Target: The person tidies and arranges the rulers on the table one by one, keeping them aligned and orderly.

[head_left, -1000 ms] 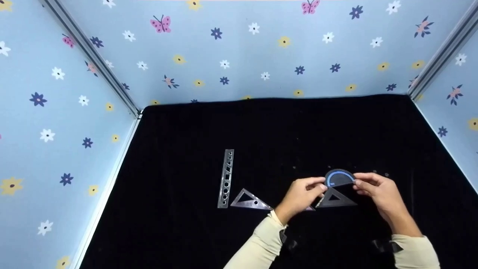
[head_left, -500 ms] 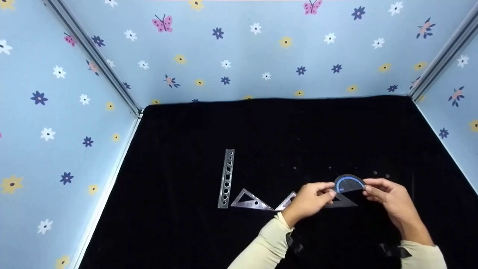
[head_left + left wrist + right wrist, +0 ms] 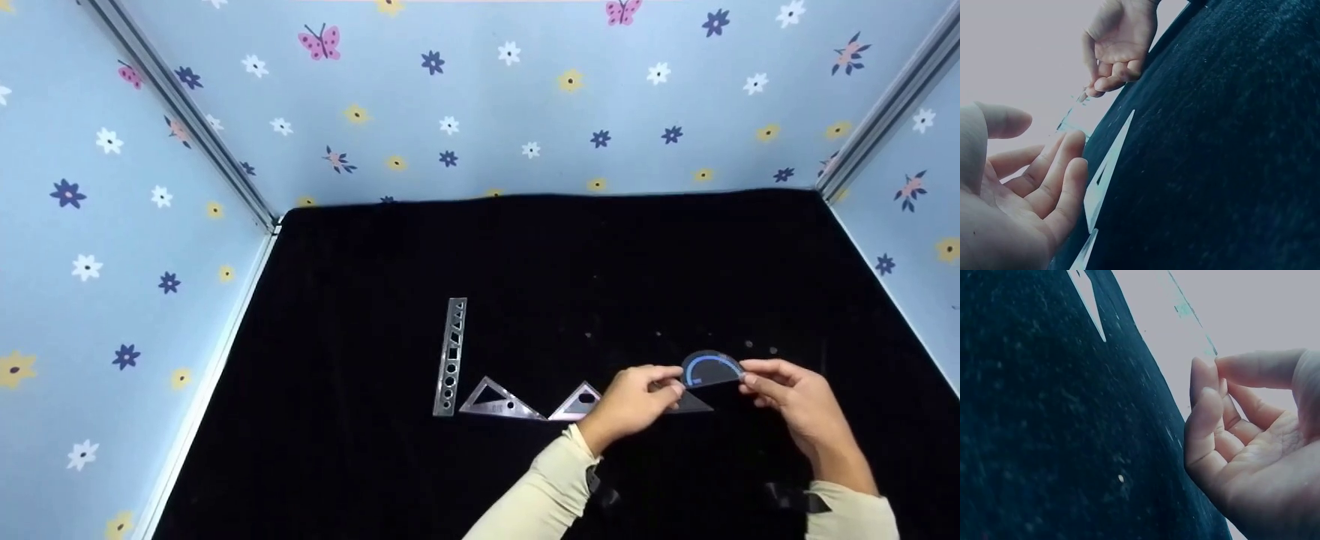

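Observation:
A protractor [image 3: 712,371] with a blue arc is held above the black cloth, flat edge towards me. My right hand [image 3: 799,397] pinches its right end between thumb and index finger, seen also in the right wrist view. At the protractor's left end is my left hand [image 3: 634,401]; in the left wrist view its thumb stands apart from the fingers, whose tips are by the edge. Beneath this hand lies a dark set square [image 3: 688,406], partly hidden. Left of it a pinkish set square [image 3: 562,409] is also partly covered. The protractor [image 3: 1075,115] looks almost transparent against the bright background.
Another set square [image 3: 491,410] lies further left, its corner meeting the pinkish one. Beside it a stencil ruler [image 3: 442,379] with cut-out shapes lies lengthwise. Black cloth [image 3: 360,315] covers the surface, and flowered blue walls [image 3: 480,97] enclose the back and sides.
Both hands have moved right and slightly towards me with the protractor. The pinkish set square has come partly into view, while the left hand now covers more of the dark one.

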A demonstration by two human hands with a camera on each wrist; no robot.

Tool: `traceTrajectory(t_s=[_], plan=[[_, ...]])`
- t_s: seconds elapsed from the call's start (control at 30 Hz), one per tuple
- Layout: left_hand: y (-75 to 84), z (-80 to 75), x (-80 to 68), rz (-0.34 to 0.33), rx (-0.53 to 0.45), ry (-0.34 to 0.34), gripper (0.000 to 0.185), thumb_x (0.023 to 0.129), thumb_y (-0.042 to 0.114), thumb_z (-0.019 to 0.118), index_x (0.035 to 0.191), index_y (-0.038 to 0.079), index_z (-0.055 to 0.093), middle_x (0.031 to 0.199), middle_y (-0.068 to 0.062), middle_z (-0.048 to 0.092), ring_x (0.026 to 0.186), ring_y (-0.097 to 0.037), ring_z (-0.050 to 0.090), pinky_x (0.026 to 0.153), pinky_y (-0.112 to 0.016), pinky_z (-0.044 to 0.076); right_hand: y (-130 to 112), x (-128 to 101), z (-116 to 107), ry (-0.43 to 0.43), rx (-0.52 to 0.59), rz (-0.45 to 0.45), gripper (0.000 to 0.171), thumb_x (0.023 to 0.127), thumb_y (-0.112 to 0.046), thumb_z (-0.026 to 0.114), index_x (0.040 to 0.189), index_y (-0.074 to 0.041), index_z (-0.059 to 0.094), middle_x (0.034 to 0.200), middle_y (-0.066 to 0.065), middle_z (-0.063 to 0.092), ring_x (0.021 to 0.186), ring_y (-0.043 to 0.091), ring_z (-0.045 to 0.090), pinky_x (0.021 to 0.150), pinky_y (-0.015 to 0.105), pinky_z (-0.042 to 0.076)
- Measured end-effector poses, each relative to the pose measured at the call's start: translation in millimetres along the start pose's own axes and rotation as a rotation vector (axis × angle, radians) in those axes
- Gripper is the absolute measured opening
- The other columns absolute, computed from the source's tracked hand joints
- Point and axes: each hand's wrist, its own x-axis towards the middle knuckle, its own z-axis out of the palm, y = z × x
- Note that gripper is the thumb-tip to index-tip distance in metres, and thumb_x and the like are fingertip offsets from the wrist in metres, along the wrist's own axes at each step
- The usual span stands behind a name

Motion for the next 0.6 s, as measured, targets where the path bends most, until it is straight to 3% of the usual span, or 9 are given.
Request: traceTrajectory(t_s=[0.2,0.5,0.6], plan=[[0.6,6.9,3.0,0.005,0.03,0.001,0.03,0.096,0.013,0.065,0.124,0.004,0.07,0.096,0.007,0.072,0.069,0.006,0.064,0.066,-0.013,0.052,0,-1,-5,0.027,0.04,0.0,0.015,0.09,0.006,0.069,0.105,0.006,0.073,0.083,0.003,0.074,0.071,0.01,0.069,0.057,0.02,0.052],[8.2,18.1,9.6,0.033,0.206,-0.008,0.031,0.097,0.014,0.063,0.126,0.007,0.07,0.09,0.011,0.063,0.057,0.009,0.056,0.059,-0.01,0.048,0,-4,-15,0.067,0.048,-0.012,0.015,0.09,0.007,0.069,0.104,0.005,0.074,0.08,0.003,0.073,0.069,0.009,0.068,0.054,0.019,0.05],[11.1,22.1,11.7,0.053,0.285,-0.016,0.03,0.096,0.014,0.063,0.125,0.008,0.071,0.091,0.011,0.065,0.06,0.01,0.055,0.062,-0.007,0.047,1,-6,-20,0.088,0.017,0.008,0.014,0.09,0.006,0.07,0.102,0.002,0.076,0.078,0.002,0.073,0.067,0.008,0.067,0.053,0.019,0.049]])
